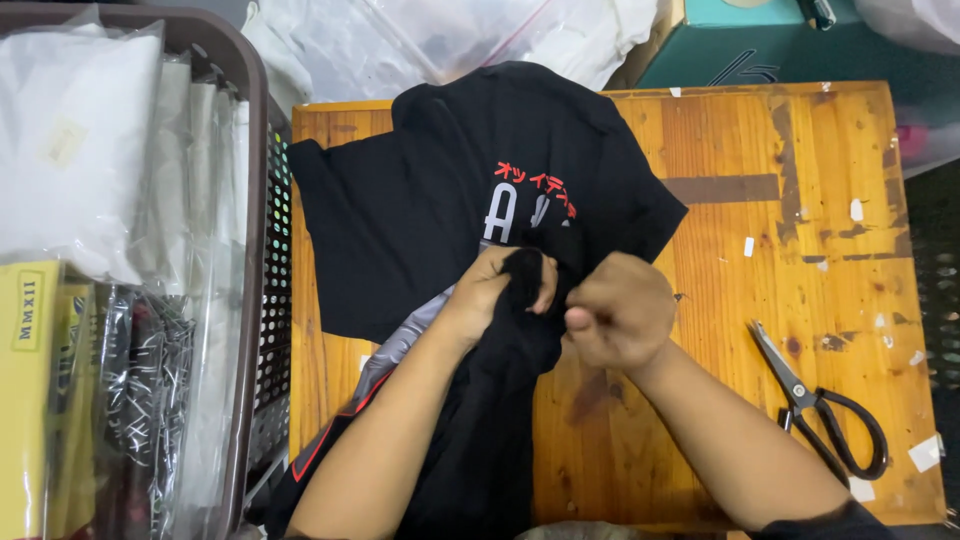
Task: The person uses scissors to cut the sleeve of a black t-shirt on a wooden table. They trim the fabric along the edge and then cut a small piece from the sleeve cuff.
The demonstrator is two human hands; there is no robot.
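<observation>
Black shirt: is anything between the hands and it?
Nothing visible. Both the left hand and right hand already grip bunched cloth of the black shirt. The scissors lie apart on the wooden table.

Black T-shirt with red and white print, spread on wooden table, lower part bunched up

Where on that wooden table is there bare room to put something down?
The wooden table is bare along its right side, between the black T-shirt and the right edge, above the scissors. A smaller bare patch lies between the right hand and the scissors. The left side is crowded: shirt, left hand, and the basket of packed garments.
</observation>
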